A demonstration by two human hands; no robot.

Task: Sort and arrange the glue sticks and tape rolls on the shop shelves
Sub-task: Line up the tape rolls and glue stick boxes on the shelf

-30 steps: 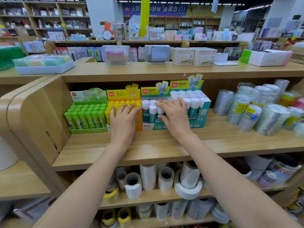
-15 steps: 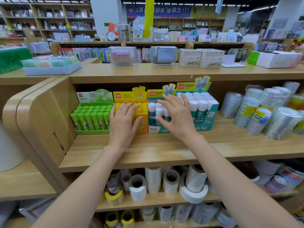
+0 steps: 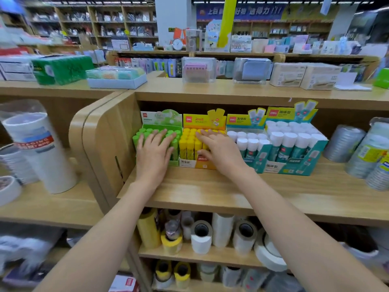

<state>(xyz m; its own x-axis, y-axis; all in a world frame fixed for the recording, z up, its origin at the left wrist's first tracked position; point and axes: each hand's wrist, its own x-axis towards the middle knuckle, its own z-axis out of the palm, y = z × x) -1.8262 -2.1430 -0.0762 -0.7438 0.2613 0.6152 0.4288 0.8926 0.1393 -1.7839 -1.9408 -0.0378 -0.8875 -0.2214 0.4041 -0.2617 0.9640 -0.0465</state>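
Note:
Four display boxes of glue sticks stand side by side on the middle wooden shelf (image 3: 210,192): a green box (image 3: 147,131), a yellow box (image 3: 189,144), a small teal box (image 3: 250,144) and a larger teal box (image 3: 294,146) with white caps. My left hand (image 3: 153,152) lies flat with straight fingers on the green sticks. My right hand (image 3: 219,152) rests with spread fingers on the yellow sticks, thumb against the yellow box's front. Clear tape rolls (image 3: 343,142) are stacked at the shelf's right end.
The shelf's rounded wooden side panel (image 3: 99,144) stands just left of the green box. Below are several white and yellow tape rolls (image 3: 201,234). A tall wrapped white roll (image 3: 40,148) stands on the left unit. The top shelf carries boxes (image 3: 288,75) and clear cases.
Both hands have shifted left by one box: the left from the yellow sticks to the green ones, the right from the teal boxes to the yellow one. The view has swung left too.

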